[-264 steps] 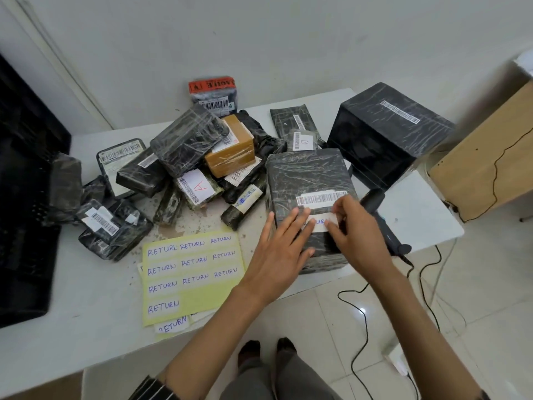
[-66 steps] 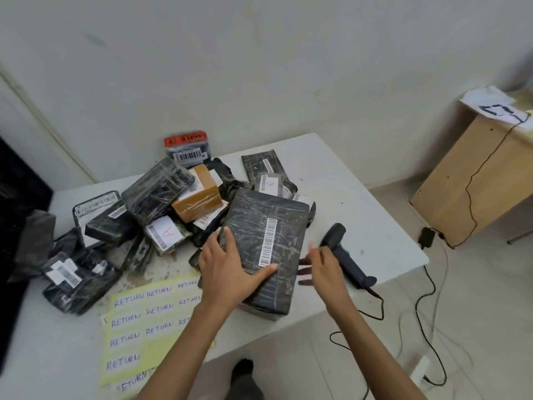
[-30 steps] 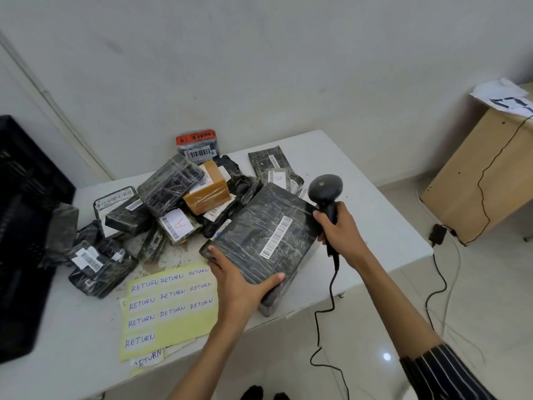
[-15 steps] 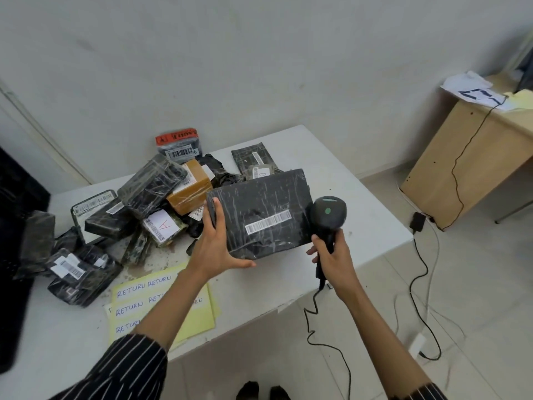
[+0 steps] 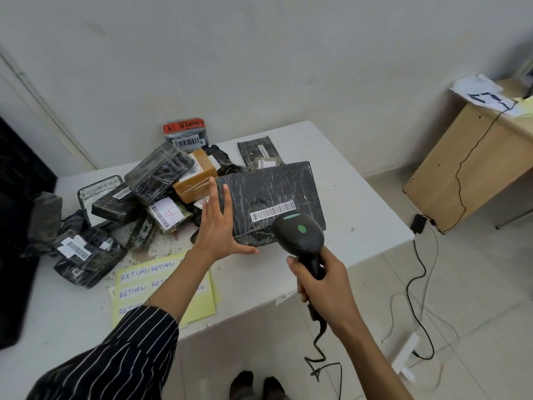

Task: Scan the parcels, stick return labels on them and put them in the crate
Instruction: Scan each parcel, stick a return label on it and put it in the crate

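Soft, even light is filling the room; no source is showing. Shadows under the table (image 5: 360,197) are falling faint and soft-edged. The plastic wrap on the large parcel (image 5: 268,192) is throwing small white glints. The crate (image 5: 17,226) at the left edge is rendering as near-black. Wide-angle distortion is stretching and tilting the desk (image 5: 461,174) at the right edge.

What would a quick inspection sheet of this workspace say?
Surface: white table, stained beside the pile.
Job's things: parcel tilted up, scanner aimed at its barcode; pile of wrapped parcels; label sheet; black crate at left.
Clutter: nothing seen.
Hands: left hand props the parcel, fingers straight; right hand grips the scanner.
Cables: scanner cable hangs below the right hand; second cable lies on the floor.
Surroundings: wooden desk with paper, tiled floor.
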### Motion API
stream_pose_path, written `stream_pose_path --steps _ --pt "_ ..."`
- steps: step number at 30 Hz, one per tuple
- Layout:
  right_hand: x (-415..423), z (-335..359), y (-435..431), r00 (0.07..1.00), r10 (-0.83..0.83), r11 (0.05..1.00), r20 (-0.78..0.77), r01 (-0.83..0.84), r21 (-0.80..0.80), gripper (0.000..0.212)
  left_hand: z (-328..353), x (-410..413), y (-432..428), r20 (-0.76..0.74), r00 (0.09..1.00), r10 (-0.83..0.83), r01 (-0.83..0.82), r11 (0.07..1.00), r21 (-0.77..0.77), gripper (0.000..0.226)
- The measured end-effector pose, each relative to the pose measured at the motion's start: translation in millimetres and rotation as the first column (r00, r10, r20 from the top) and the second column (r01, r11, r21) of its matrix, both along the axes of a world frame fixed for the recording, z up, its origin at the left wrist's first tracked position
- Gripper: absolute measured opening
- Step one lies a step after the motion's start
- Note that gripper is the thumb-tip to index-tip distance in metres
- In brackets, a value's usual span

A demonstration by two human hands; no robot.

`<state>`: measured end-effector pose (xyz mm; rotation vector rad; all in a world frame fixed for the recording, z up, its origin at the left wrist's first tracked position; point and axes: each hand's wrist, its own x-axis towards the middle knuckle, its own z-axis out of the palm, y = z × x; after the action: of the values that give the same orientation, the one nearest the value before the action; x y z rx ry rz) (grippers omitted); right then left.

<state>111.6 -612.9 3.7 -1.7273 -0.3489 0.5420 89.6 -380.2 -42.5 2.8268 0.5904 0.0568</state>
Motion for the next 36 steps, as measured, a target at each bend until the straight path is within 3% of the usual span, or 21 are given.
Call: stream_pose_path --steps 15,36 --pt "-11.3 -3.6 -3.4 0.997 0.027 0.995 0.068 -0.02 -0.099 0.014 5.1 2.1 -2.7 -0.041 0.999 0.004 -0.003 1.0 0.016 0.153" --pt "-17.8 3.4 -10.8 0.997 0.034 0.995 0.068 -0.027 -0.095 0.009 8.0 3.6 -4.7 -0.075 0.997 0.02 -0.017 0.999 0.04 0.152"
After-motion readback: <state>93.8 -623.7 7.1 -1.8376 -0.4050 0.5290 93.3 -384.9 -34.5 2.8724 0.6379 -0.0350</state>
